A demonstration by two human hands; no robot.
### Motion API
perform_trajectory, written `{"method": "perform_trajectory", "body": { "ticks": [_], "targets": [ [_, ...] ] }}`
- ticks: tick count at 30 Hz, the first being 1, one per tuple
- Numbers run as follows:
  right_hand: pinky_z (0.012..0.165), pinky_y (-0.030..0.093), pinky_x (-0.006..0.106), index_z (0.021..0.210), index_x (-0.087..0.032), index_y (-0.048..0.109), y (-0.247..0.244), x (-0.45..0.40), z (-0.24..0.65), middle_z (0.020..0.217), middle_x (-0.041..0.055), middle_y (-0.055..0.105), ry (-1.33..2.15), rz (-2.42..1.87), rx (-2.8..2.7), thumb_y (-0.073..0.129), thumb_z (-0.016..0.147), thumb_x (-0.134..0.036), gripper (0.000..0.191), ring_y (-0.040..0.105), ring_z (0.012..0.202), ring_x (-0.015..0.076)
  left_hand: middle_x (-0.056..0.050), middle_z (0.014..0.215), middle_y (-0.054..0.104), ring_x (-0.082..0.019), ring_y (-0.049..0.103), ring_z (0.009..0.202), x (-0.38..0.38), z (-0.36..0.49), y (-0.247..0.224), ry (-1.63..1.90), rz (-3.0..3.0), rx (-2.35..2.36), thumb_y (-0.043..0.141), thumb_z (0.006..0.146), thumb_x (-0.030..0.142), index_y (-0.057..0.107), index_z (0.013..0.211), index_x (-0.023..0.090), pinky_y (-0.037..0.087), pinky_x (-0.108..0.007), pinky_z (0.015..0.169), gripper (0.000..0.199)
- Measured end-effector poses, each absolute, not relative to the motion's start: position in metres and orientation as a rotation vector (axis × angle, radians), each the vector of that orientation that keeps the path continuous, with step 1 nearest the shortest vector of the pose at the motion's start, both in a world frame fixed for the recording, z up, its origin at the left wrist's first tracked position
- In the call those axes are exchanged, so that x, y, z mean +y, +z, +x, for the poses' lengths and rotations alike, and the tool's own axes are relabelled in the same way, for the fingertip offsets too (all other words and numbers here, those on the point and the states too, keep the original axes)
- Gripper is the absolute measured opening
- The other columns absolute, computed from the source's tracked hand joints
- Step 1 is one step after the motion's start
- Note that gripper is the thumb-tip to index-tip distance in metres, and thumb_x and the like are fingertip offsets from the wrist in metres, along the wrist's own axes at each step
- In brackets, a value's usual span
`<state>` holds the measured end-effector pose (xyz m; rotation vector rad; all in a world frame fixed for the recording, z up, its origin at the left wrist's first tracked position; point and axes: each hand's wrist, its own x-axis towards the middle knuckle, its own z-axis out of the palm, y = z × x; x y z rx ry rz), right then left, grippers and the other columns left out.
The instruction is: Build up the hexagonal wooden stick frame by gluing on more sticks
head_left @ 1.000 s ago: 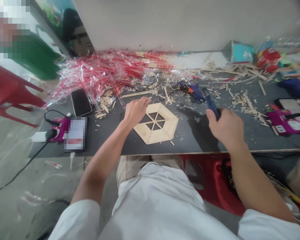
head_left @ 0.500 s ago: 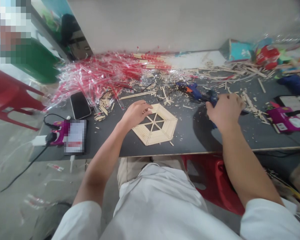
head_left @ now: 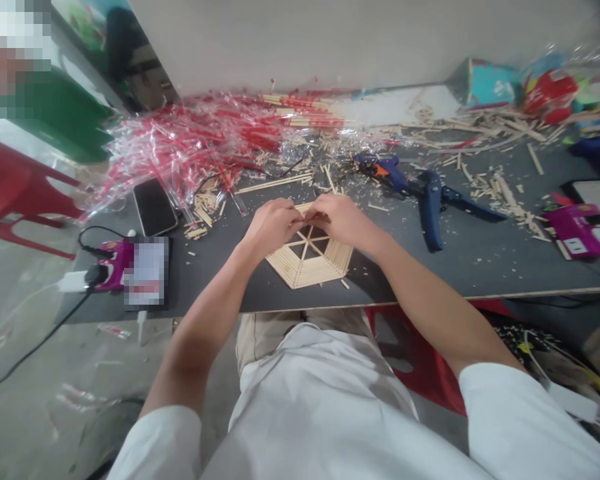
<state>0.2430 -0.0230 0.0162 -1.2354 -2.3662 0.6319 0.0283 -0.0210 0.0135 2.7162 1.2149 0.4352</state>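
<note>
A flat six-sided frame of thin wooden sticks (head_left: 317, 272), with spokes crossing at its open centre, lies on the dark tabletop in front of me. My left hand (head_left: 276, 223) rests on its far left side, fingertips pinched together at the upper edge. From the other side my right hand (head_left: 337, 217) meets it, thumb and fingers also closed at that edge. Whatever fine piece lies between the fingertips is hidden. To the right lies a tool with dark blue handles (head_left: 432, 212), touched by neither hand. A blue glue gun (head_left: 393, 175) with an orange trigger lies beyond my right hand.
Red-and-clear plastic wrappers (head_left: 195, 143) heap at the back left. Loose sticks and chips (head_left: 503, 200) litter the table. A black phone (head_left: 155, 207), a lit phone (head_left: 146, 272) and a purple power strip (head_left: 111, 267) sit left. Another purple box (head_left: 580, 230) is right.
My right hand has left the blue-handled tool and moved left to the stick frame, beside my left hand. The tool now lies on the table. My left hand has barely moved.
</note>
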Motion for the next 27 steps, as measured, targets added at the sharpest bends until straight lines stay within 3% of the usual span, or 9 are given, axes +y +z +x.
{"method": "perform_trajectory", "body": {
  "ticks": [13, 19, 23, 27],
  "targets": [
    [0.09, 0.048, 0.04, 0.088, -0.02, 0.077, 0.014, -0.028, 0.237, 0.095, 0.0087, 0.071, 0.534, -1.331, -2.366, 0.066, 0.092, -0.015, 0.013, 0.064, 0.094, 0.0236, -0.009, 0.098, 0.078, -0.022, 0.07, 0.091, -0.013, 0.015, 0.015, 0.59, 2.548, 1.348, 0.059, 0.103, 0.029, 0.083, 0.099, 0.02, 0.051, -0.032, 0.078, 0.026],
    [0.088, 0.049, 0.04, 0.093, -0.018, 0.08, 0.015, -0.028, 0.236, 0.094, 0.0099, 0.071, 0.529, -1.342, -2.358, 0.067, 0.094, -0.018, 0.013, 0.065, 0.093, 0.0241, -0.006, 0.097, 0.077, -0.022, 0.07, 0.097, -0.019, 0.025, 0.011, 0.512, 2.606, 1.252, 0.068, 0.099, 0.03, 0.082, 0.099, 0.021, 0.05, -0.032, 0.08, 0.017],
    [0.087, 0.05, 0.039, 0.091, -0.019, 0.082, 0.015, -0.027, 0.236, 0.094, 0.0085, 0.073, 0.636, -1.347, -2.279, 0.068, 0.093, -0.018, 0.014, 0.066, 0.089, 0.0223, -0.007, 0.094, 0.076, -0.023, 0.07, 0.095, -0.023, 0.03, 0.013, 0.449, 2.672, 1.283, 0.073, 0.095, 0.028, 0.082, 0.093, 0.022, 0.05, -0.032, 0.078, 0.011],
    [0.085, 0.049, 0.038, 0.091, -0.019, 0.081, 0.017, -0.025, 0.243, 0.094, 0.0081, 0.075, 0.685, -1.383, -2.172, 0.068, 0.092, -0.024, 0.014, 0.066, 0.086, 0.0218, -0.007, 0.089, 0.076, -0.022, 0.071, 0.09, -0.025, 0.033, 0.015, 0.445, 2.746, 1.256, 0.067, 0.098, 0.027, 0.081, 0.087, 0.02, 0.048, -0.032, 0.074, 0.019]
  ]
}}
